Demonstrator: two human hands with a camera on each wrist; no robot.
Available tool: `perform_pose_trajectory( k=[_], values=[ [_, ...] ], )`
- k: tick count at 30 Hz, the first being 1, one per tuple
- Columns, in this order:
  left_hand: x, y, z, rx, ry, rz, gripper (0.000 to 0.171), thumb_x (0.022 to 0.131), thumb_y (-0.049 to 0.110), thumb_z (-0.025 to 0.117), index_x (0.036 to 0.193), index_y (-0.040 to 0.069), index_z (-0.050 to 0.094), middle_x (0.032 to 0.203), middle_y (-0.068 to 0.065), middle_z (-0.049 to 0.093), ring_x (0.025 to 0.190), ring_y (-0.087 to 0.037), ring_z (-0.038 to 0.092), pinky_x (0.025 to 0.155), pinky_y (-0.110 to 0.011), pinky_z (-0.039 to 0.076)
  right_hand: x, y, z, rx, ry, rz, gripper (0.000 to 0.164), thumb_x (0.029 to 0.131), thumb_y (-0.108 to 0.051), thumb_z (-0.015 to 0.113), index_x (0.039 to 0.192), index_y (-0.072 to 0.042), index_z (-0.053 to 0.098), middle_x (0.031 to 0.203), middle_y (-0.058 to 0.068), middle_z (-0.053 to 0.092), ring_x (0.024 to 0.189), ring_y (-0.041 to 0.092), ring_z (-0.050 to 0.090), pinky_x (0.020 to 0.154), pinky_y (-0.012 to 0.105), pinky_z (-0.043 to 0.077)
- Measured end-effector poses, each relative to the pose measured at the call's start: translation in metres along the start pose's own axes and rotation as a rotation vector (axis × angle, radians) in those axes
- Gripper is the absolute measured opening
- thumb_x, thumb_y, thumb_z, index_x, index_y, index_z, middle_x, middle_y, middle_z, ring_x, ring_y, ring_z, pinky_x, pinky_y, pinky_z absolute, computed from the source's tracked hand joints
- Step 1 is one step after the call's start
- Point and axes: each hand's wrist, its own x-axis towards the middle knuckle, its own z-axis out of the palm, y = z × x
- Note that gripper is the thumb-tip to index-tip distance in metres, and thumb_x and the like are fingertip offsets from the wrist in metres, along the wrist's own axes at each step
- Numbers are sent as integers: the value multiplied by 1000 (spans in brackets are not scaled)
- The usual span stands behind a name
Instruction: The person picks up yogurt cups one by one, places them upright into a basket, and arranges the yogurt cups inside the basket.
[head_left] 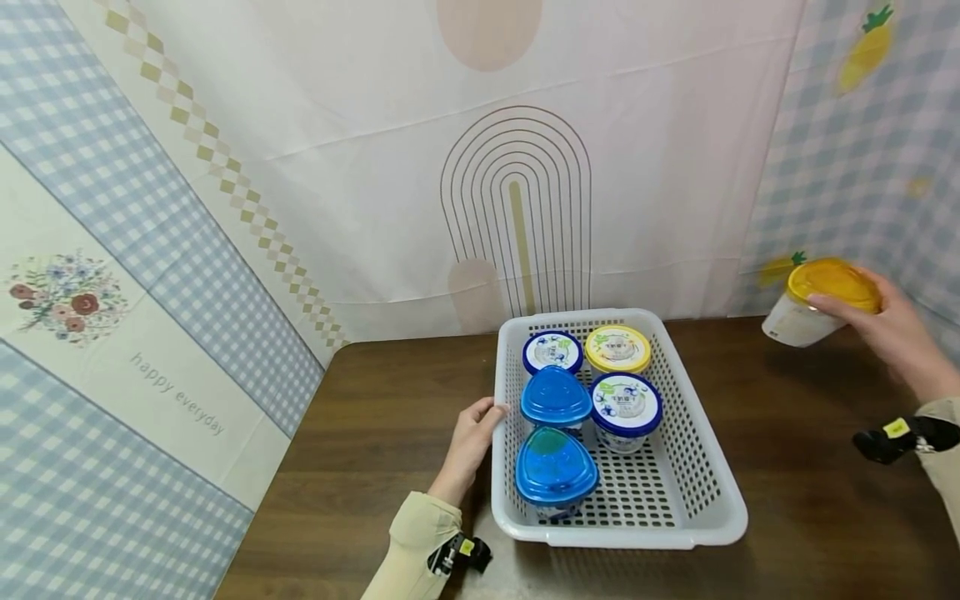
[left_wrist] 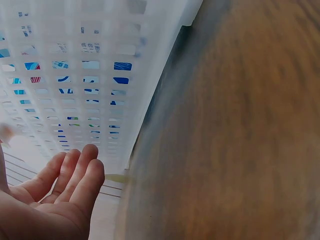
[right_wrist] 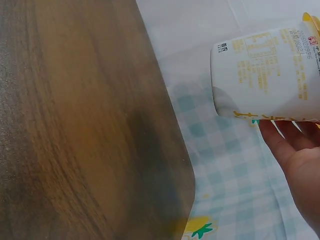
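A white plastic basket point(head_left: 705, 467) stands on the table, holding several lidded cups. Against its left side is my left hand point(head_left: 472, 437), the thumb over the rim; in the left wrist view the fingers point(left_wrist: 82, 175) lie along the outer slotted wall. Off to the right, my right hand point(head_left: 900, 333) grips a white paper cup point(head_left: 798, 321) by its yellow lid point(head_left: 836, 283), tilted and held above the table. Yellow print shows on the cup point(right_wrist: 265, 75) in the right wrist view. Inside the basket, a blue domed-lid cup point(head_left: 557, 471) is nearest the front.
Also in the basket are another blue domed-lid cup point(head_left: 555, 396), two flat blue-rimmed cups, one of them a cup point(head_left: 626, 404) at right, and a yellow-rimmed cup point(head_left: 618, 348) at the back. Patterned cloth point(head_left: 360, 208) hangs behind the brown wooden table point(head_left: 390, 417).
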Motion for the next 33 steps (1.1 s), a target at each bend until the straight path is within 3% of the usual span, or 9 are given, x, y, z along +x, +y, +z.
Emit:
perform_pose_trajectory(
  k=[4, 7, 10, 13, 14, 16, 21, 26, 33],
  values=[
    [0, 0, 1, -7, -1, -1, 33, 98, 15, 57, 121, -8, 65, 109, -23, 70, 90, -26, 70, 78, -33, 58, -3, -5, -6, 43, -9, 27, 95, 98, -50, 58, 162, -17, -3, 162, 31, 8, 104, 16, 41, 65, 10, 38],
    [0, 0, 1, -6, 0, -2, 34, 99, 15, 57, 121, -8, 65, 110, -23, 70, 90, -26, 70, 78, -33, 58, -5, -7, -8, 81, -13, 35, 92, 98, -49, 58, 162, -24, -3, 163, 27, 8, 105, 5, 40, 75, 9, 44],
    [0, 0, 1, -1, -1, -3, 34, 99, 15, 56, 121, -8, 65, 110, -23, 70, 89, -26, 70, 78, -33, 58, -6, -8, -10, 117, -9, 17, 88, 99, -46, 59, 163, -26, 2, 159, 16, 23, 104, -1, 41, 79, 8, 44],
    [0, -1, 1, 2, -4, -3, 34, 99, 16, 56, 122, -8, 65, 110, -23, 70, 89, -25, 70, 78, -34, 58, -5, -7, -11, 174, 3, -18, 82, 100, -38, 60, 163, -26, 8, 137, -9, 37, 94, -8, 40, 71, 3, 41],
    [0, -1, 1, 4, -4, -2, 34, 99, 16, 56, 122, -8, 65, 109, -23, 70, 89, -24, 70, 78, -34, 58, -4, -7, -11, 190, 5, -27, 80, 100, -36, 60, 163, -26, 10, 129, -17, 37, 93, -8, 40, 70, 2, 41],
    [0, -1, 0, 6, -3, -2, 34, 99, 16, 57, 121, -8, 65, 109, -22, 71, 88, -24, 70, 79, -34, 58, -3, -8, -12, 210, 4, -44, 78, 101, -34, 60, 163, -27, 12, 127, -19, 36, 94, -8, 41, 71, 2, 41],
    [1, -1, 1, 11, 0, -2, 33, 99, 16, 57, 121, -8, 65, 109, -22, 71, 87, -23, 70, 79, -35, 59, -1, -14, -11, 219, 2, -46, 78, 101, -34, 59, 162, -31, 10, 144, -10, 32, 97, -8, 40, 72, 1, 40],
    [1, -1, 1, 17, -3, -3, 34, 99, 16, 56, 122, -8, 65, 110, -23, 70, 89, -24, 70, 80, -36, 59, -1, -19, -9, 275, 3, -86, 74, 102, -24, 60, 162, -26, 17, 124, -23, 37, 98, -6, 42, 71, 1, 41],
    [2, -2, 3, 26, 12, -1, 34, 99, 16, 56, 122, -8, 65, 112, -24, 70, 89, -26, 70, 81, -39, 59, -3, -26, -2, 347, -28, -126, 73, 101, -17, 60, 162, -22, 19, 121, -21, 40, 100, -3, 45, 72, 4, 43]
  ],
)
